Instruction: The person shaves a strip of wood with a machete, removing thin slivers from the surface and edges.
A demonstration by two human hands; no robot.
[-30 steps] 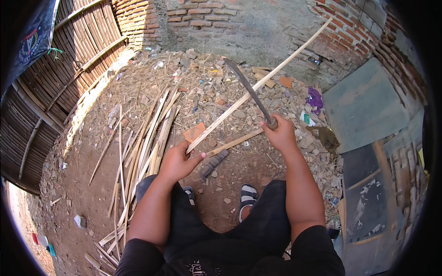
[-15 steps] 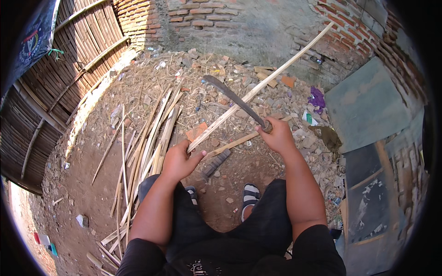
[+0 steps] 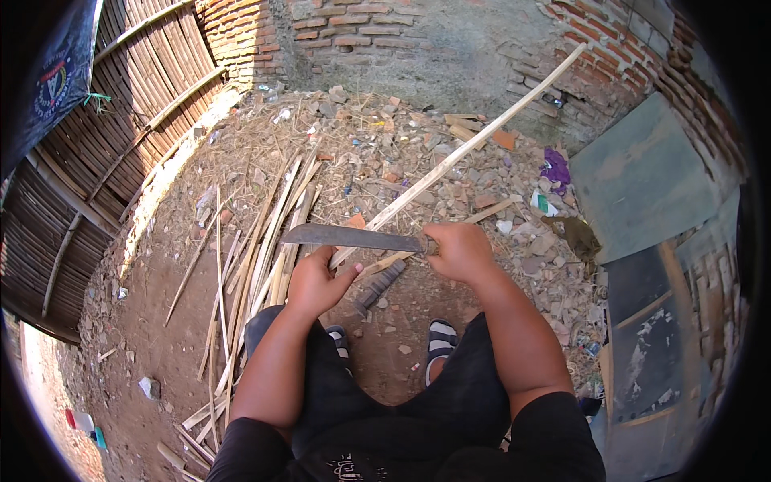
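A long pale wooden strip (image 3: 462, 150) slants from my left hand (image 3: 316, 281) up toward the brick wall at the far right. The fingers of that hand are wrapped round the strip's near end. My right hand (image 3: 462, 252) grips the handle of a machete (image 3: 353, 236), whose dark blade points left and lies across the strip just beyond my left fingers. Whether the edge bites into the wood I cannot tell. Below the blade, a dark ridged block (image 3: 380, 287) rests on the dirt between my hands and feet.
Several long split strips (image 3: 263, 233) lie in a loose pile on the left. Rubble and dry straw cover the ground ahead. A brick wall (image 3: 401, 60) stands behind, a woven bamboo wall (image 3: 120, 120) at left, grey panels (image 3: 646, 177) at right. Another strip (image 3: 490, 210) lies beyond my right hand.
The machete has swung down and toward me, its blade turning from pointing up-left to nearly level across the strip. My right hand has moved slightly nearer; my left keeps its hold.
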